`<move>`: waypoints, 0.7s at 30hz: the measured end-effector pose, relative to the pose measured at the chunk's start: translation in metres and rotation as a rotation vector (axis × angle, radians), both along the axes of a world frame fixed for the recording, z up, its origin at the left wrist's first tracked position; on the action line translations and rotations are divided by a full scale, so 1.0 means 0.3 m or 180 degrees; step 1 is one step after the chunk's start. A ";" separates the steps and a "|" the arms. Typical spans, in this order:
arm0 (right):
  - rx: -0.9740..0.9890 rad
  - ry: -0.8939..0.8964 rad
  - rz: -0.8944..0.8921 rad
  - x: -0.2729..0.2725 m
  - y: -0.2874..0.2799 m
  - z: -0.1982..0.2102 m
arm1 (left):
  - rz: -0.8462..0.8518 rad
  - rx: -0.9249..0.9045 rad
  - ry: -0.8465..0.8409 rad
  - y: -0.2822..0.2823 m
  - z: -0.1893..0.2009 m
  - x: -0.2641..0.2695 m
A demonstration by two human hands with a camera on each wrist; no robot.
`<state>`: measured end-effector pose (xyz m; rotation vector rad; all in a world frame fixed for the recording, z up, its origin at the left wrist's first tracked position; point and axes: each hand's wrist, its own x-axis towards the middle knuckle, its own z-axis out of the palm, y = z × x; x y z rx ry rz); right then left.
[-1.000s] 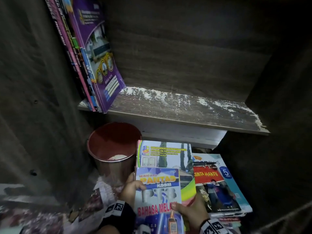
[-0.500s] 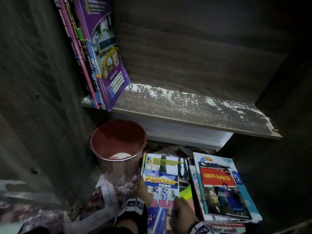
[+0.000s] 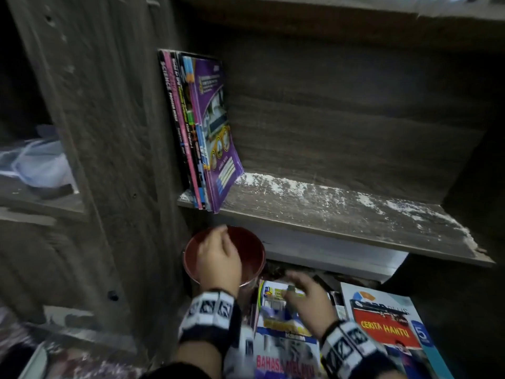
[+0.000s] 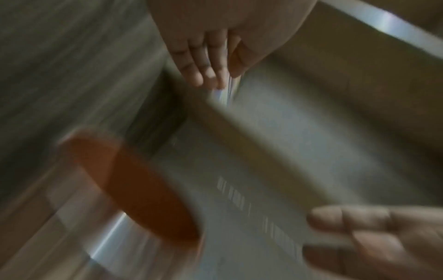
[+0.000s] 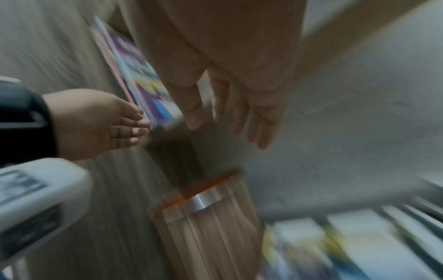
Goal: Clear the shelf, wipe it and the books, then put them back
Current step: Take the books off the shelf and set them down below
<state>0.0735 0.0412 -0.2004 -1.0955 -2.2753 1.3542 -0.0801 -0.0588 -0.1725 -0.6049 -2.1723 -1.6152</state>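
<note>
Nearest the camera, both wrists carried black-and-white marked bands. The right hand (image 3: 307, 299) hovered above a pile of books (image 3: 287, 332) lying flat on the floor, its fingers straight and slightly parted, holding nothing. A second pile topped by a red-labelled book (image 3: 382, 326) lay just beside the first, on its right. The left hand (image 3: 218, 258) was raised over a red-lined bin (image 3: 252, 247) standing left of the piles; its fingers hung relaxed and close together, gripping nothing. Both wrist views were heavily blurred, though each showed extended, empty fingers.

Above the bin and piles sat the shelf (image 3: 341, 212), its board coated along the back and right end with white dust or powder. At its left end a few books (image 3: 196, 127) stood leaning against the side panel (image 3: 117, 132), a purple cover outermost. Beyond the panel, on the left, a pale crumpled item (image 3: 38, 162) lay in another compartment, too blurred to identify.
</note>
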 end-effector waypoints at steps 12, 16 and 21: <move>0.0404 0.1319 0.0774 -0.575 0.031 0.595 | -0.0584 -0.0043 -0.0812 0.017 0.480 -0.360; 0.0145 0.1120 0.0935 -0.686 0.057 0.634 | -0.0514 0.0444 -0.0777 0.072 0.464 -0.374; -0.0214 0.1030 0.1033 -0.755 0.094 0.584 | -0.0174 0.0939 -0.0839 0.122 0.425 -0.383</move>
